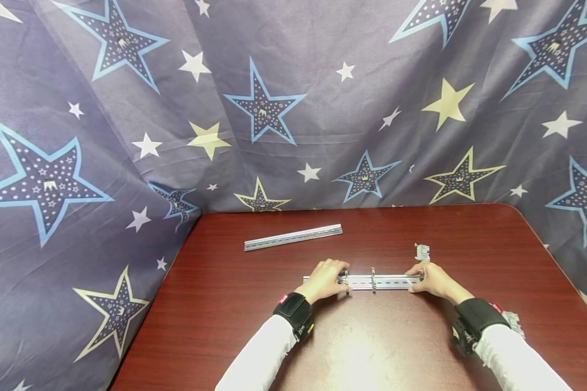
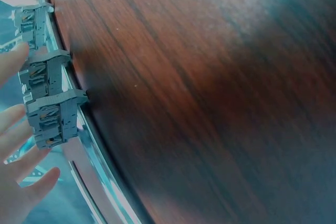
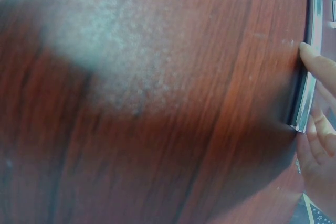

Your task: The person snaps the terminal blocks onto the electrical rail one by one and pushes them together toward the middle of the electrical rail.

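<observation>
My left hand [image 1: 324, 279] is over the left part of a slotted metal DIN rail [image 1: 359, 282]. Its thumb and fingers straddle a grey terminal block [image 1: 347, 281], one of several on the rail. Another terminal block [image 1: 374, 279] stands upright farther right, apart from that hand. Seen from the left wrist, three blocks sit in a row, the middle block [image 2: 44, 77] close to my thumb; the exact contact is partly hidden. At the rail's right end my right hand [image 1: 432, 279] pinches it, thumb [image 3: 318, 66] along the near edge and fingers on the far side.
A second DIN rail [image 1: 293, 237] lies slanted at the back of the brown table [image 1: 215, 304]. One loose terminal block [image 1: 422, 252] is just beyond my right hand. More pale blocks [image 1: 513, 321] lie by the right wrist. A star-patterned cloth [image 1: 318, 125] hangs behind.
</observation>
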`<state>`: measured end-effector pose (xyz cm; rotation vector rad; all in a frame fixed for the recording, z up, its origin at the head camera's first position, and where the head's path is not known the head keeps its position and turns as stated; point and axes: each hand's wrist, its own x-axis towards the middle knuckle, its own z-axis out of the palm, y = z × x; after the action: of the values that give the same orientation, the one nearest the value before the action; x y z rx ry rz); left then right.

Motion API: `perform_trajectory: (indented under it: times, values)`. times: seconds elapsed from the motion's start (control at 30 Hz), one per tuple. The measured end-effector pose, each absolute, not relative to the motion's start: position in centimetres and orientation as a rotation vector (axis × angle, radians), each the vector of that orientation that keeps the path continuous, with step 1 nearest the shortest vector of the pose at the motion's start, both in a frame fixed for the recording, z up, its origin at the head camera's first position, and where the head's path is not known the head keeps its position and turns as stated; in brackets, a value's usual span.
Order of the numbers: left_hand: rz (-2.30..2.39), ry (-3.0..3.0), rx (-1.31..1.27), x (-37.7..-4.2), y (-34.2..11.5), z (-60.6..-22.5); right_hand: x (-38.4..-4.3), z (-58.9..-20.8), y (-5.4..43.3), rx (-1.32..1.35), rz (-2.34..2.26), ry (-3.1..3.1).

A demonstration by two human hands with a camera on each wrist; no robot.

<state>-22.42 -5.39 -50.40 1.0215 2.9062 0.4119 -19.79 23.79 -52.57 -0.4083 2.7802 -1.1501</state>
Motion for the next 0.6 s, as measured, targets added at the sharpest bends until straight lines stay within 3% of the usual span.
perform_trajectory:
  times: [0.6]
  values:
    - [0.369,2.924,1.095,-22.46,-5.06,-50.27,-19.91,-52.6,23.78,-0.413,-1.093,2.804]
